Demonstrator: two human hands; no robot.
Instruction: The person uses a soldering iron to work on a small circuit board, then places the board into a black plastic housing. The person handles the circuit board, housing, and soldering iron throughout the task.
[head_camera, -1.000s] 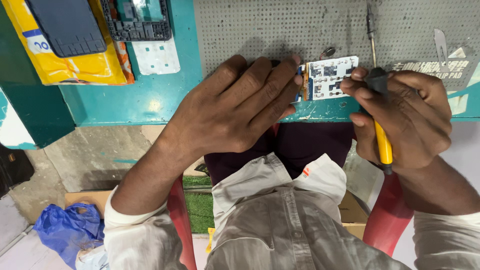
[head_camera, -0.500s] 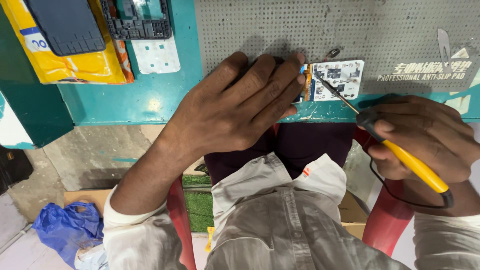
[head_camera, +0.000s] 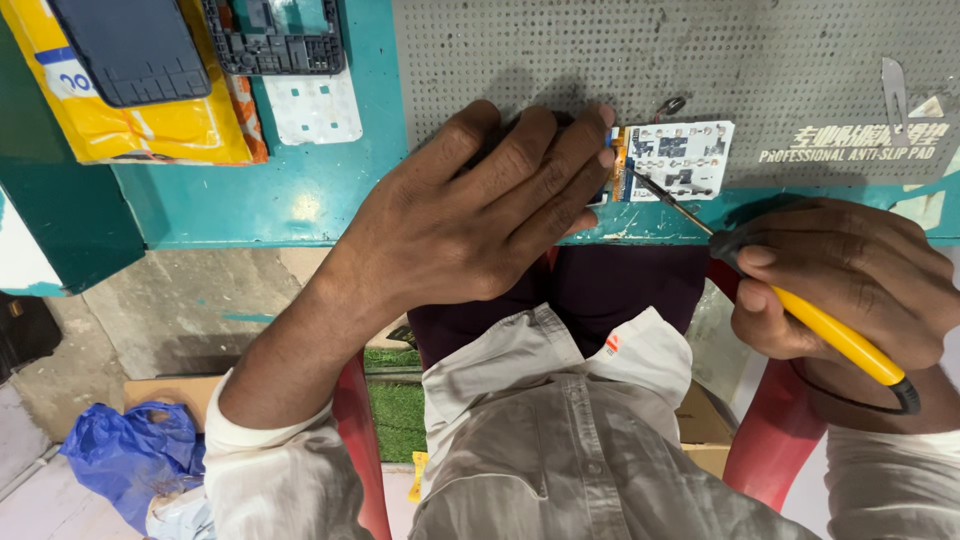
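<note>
Circuit board (head_camera: 668, 160) lies at the near edge of the grey mat (head_camera: 760, 60). My left hand (head_camera: 470, 210) presses flat beside it, closed on nothing. My right hand (head_camera: 850, 285) grips the yellow-handled soldering iron (head_camera: 835, 335), tip on the board's left edge. Board looks thin, light, fragile; I'd pin it by its edges.

The single head camera looks straight down from close above at the near edge of the grey mat (head_camera: 640, 60) and the person's lap.
</note>
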